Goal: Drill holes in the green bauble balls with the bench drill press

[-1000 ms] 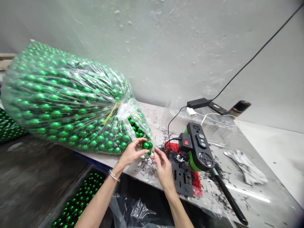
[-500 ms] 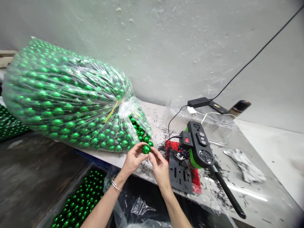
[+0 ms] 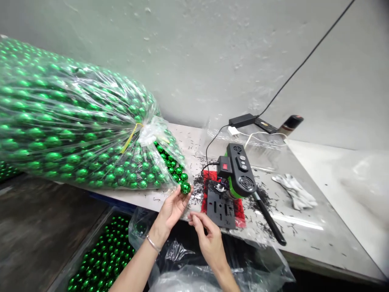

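Observation:
A shiny green ball [image 3: 185,187] sits at the fingertips of my left hand [image 3: 172,209], which is closed on it with the palm turned up. Just to the right and nearer to me, my right hand [image 3: 207,235] is apart from the ball. Its thumb and fingers are pinched together; whether something small is between them I cannot make out. Beyond the left hand, loose green balls [image 3: 172,164] spill from the mouth of a big clear plastic bag [image 3: 150,132] full of such balls, its neck gathered with a yellow tie [image 3: 130,138].
Right of my hands stands a black and green device [image 3: 241,168] with a long handle [image 3: 270,221] and a slotted base plate [image 3: 220,213] on red material. Black bits litter the table [image 3: 330,247]. White gloves [image 3: 296,190] lie farther right. Below are a bin of green balls [image 3: 101,251] and clear plastic film [image 3: 182,280].
My right hand has let go of the ball and drawn back toward me. The ball stays in my left hand. The view has shifted a little to the right.

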{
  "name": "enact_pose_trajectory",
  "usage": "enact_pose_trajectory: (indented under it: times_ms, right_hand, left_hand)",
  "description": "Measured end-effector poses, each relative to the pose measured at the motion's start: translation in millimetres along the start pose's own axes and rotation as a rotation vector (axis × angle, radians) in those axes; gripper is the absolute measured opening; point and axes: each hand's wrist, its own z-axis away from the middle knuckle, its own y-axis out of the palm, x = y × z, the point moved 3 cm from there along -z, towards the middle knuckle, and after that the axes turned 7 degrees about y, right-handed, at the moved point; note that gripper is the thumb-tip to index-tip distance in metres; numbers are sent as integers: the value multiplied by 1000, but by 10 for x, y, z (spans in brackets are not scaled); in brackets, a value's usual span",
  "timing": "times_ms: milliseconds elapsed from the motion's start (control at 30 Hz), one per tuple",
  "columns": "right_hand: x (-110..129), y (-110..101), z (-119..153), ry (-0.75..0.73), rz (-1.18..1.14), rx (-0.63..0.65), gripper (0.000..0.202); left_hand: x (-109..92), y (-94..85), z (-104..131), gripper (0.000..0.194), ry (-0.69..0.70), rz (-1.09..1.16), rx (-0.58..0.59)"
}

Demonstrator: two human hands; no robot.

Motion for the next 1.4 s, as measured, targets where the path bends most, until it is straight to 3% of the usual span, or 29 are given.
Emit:
enact_pose_trajectory:
  times_ms: [100,200,367,600,833,900,1000,1100,1167,1233,1333,1400]
  right_hand:
    - [-17,-112,89,-22,27,-25,26]
    - [-62,-233,196,2,21,-47,27]
    - [-177,-407,429,107,-23,-101,34]
    - [-385,-589,681,197,-45,-154,41]
    - [-592,-807,897,212,23,-189,33]
    - [-512,-928,897,106,103,-239,26]
    - [-207,-1176,776,-224,298,-409,24]
    - [181,-1359,514,-562,514,-554,55]
    - [407,-1381,297,-723,589,-530,67]
    - [562,-1332,103,-809,581,-424,60]
    - [607,-1211,-63,-835,500,-327,16]
    - [504,-1143,-100,-822,469,-376,20]
  left_hand:
    - [135,-8,-25,11,-62,-58,-12]
    - [280,-47,-56,3,-35,-180,-14]
    - [571,-59,-103,33,80,-480,88]
    - [897,27,-199,35,396,-982,277]
    - [974,47,-199,31,682,-1432,292]
    - [991,55,-200,32,730,-1495,325]
    - [1013,61,-218,32,766,-1490,374]
    - [1019,62,-234,32,766,-1453,379]
    - [1017,69,-234,32,759,-1440,380]
    - [1013,79,-226,32,748,-1418,382]
    - [1010,88,-220,32,735,-1380,380]
    - [1013,84,-224,32,733,-1382,382]
